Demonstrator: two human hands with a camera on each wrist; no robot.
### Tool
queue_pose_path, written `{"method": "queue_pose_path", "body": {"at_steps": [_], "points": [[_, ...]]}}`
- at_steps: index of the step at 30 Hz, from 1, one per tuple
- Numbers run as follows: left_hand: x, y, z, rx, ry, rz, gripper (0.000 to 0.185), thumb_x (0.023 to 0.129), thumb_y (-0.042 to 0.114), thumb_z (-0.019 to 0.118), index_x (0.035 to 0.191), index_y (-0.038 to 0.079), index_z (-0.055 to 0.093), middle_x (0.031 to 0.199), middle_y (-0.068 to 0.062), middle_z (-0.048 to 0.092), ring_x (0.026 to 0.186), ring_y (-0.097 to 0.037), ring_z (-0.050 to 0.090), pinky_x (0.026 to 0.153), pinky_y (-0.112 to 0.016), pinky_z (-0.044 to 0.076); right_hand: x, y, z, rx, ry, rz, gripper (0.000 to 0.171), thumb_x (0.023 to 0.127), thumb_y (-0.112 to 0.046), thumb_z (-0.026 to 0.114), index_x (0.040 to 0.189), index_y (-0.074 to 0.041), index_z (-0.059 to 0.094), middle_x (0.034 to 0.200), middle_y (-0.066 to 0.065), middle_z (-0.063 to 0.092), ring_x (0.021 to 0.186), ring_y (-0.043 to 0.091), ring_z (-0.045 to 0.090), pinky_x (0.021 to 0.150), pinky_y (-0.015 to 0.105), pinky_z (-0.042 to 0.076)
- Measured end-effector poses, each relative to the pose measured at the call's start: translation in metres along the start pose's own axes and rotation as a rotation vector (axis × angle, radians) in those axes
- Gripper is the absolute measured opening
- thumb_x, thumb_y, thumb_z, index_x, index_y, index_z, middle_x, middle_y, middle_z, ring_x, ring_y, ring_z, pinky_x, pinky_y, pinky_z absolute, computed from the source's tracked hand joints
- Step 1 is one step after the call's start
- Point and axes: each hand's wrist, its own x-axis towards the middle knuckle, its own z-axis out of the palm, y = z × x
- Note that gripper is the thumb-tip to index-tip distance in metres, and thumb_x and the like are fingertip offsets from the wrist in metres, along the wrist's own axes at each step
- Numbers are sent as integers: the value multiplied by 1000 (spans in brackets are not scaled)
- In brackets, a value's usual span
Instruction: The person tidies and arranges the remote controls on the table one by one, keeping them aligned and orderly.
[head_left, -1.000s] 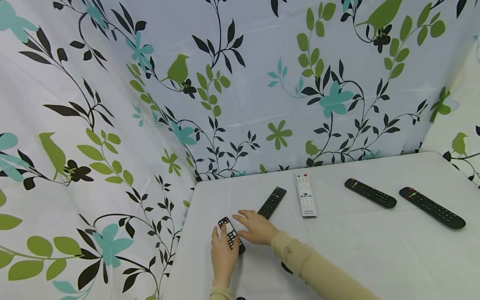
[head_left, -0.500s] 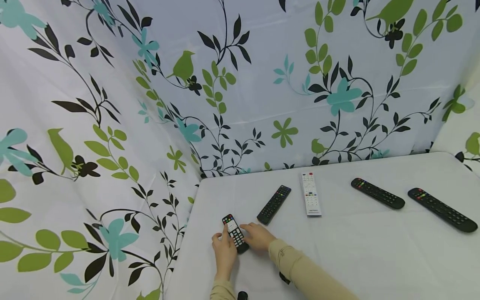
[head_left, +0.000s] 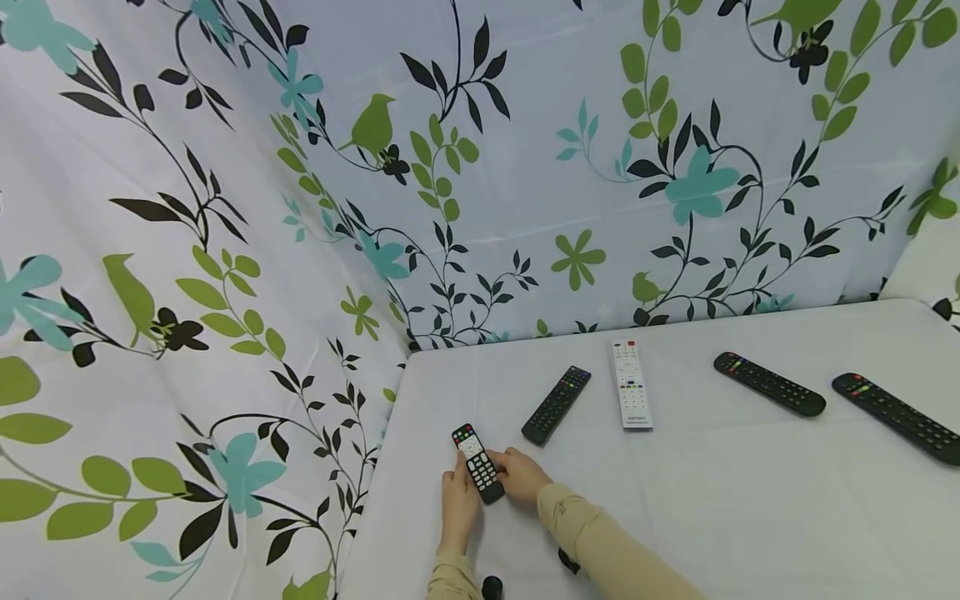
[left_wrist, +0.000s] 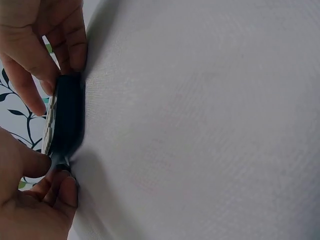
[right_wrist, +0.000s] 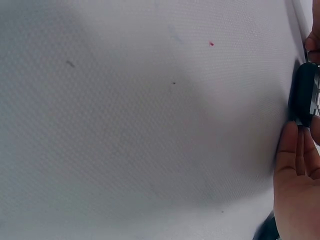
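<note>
Two hands grip my small remote (head_left: 477, 463) near the bench's (head_left: 735, 500) left edge: left hand (head_left: 459, 504) and right hand (head_left: 522, 477), fingers curled around its sides.

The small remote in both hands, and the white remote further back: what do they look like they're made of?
Small remote, held by the left hand and right hand: probably hard black plastic, smooth with a dull sheen in the left wrist view; its coloured and white keys may be rubber. White remote: likely matt white plastic, with small coloured keys. Both lie over the table, which wears a finely woven white cloth.
</note>
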Motion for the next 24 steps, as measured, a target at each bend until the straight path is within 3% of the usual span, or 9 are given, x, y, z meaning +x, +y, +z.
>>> {"method": "queue_pose_path", "body": {"at_steps": [10,17,24], "points": [[5,-2,-1,-16,-76,-20,44,91,4,47,134,-6,43,84,-15,52,66,-15,37,60,-25,34,3,3,-2,-53,-59,26,42,89,-8,55,131,-6,53,86,3,55,69,10,43,65,25,40],[6,-2,-1,-61,-112,-19,45,92,4,46,135,-7,41,82,-13,49,66,-14,36,59,-23,32,2,5,-3,-116,-83,-16,43,89,-9,56,132,-6,52,74,4,59,66,10,42,63,26,39],[8,-1,-4,-71,-137,-25,40,94,9,47,132,-5,46,78,-13,49,64,-16,35,58,-25,32,-3,1,-5,-71,-119,16,44,90,-9,55,134,-2,49,66,-3,46,63,9,40,62,25,36]]}}
